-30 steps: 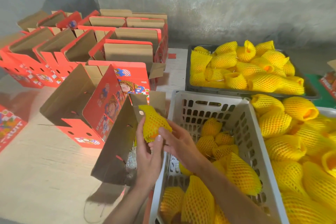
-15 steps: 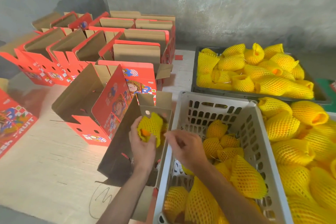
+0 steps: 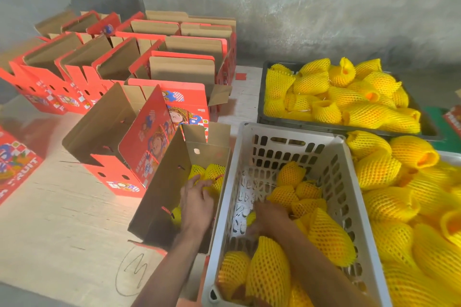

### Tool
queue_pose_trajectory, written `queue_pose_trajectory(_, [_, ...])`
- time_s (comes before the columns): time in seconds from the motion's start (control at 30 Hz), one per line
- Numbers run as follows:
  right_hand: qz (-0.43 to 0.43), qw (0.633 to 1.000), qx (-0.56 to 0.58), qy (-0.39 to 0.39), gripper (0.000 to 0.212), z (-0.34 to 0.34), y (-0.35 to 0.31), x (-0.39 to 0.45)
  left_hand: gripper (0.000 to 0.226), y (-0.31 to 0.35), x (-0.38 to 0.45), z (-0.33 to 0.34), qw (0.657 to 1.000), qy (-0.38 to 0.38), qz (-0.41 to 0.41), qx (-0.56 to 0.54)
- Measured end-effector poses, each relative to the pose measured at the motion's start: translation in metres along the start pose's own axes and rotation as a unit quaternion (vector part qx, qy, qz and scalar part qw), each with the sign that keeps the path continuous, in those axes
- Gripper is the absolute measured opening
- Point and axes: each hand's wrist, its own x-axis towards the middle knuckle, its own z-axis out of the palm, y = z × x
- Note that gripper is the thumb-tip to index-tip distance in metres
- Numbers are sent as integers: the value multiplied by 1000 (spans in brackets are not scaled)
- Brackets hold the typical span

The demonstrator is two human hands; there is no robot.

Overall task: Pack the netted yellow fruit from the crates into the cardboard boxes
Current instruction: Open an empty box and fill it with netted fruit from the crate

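Note:
An open cardboard box point(image 3: 172, 177) stands just left of the white plastic crate point(image 3: 239, 157). My left hand point(image 3: 197, 203) is down inside the box, its fingers over a netted yellow fruit point(image 3: 212, 174) that lies among others there. My right hand point(image 3: 270, 215) reaches into the crate, fingers curled down on a netted fruit point(image 3: 250, 218) near its bottom. More netted fruit point(image 3: 326, 234) lies in the crate around my right forearm.
A dark tray point(image 3: 262, 117) of netted fruit sits behind the crate, and another heap of netted fruit point(image 3: 389, 202) lies to its right. Several open red cardboard boxes point(image 3: 139, 132) stand in rows at the left and back. A concrete wall closes the far side.
My left hand has lowered the fruit from the box's top edge down into the box. My right hand has left that fruit and dropped into the white crate.

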Motion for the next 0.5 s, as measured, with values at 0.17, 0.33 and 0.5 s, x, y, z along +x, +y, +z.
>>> queue_pose_trajectory(0.17, [58, 912, 353, 202, 80, -31, -12, -7, 23, 10, -12, -3, 980, 74, 66, -174])
queue_pose_trajectory(0.33, [-185, 734, 579, 304, 71, -67, -31, -37, 57, 21, -18, -10, 943, 56, 132, -301])
queue_pose_trajectory(0.5, [-247, 723, 605, 224, 49, -65, -30, -48, 85, 20, -23, -13, 942, 88, 124, -299])
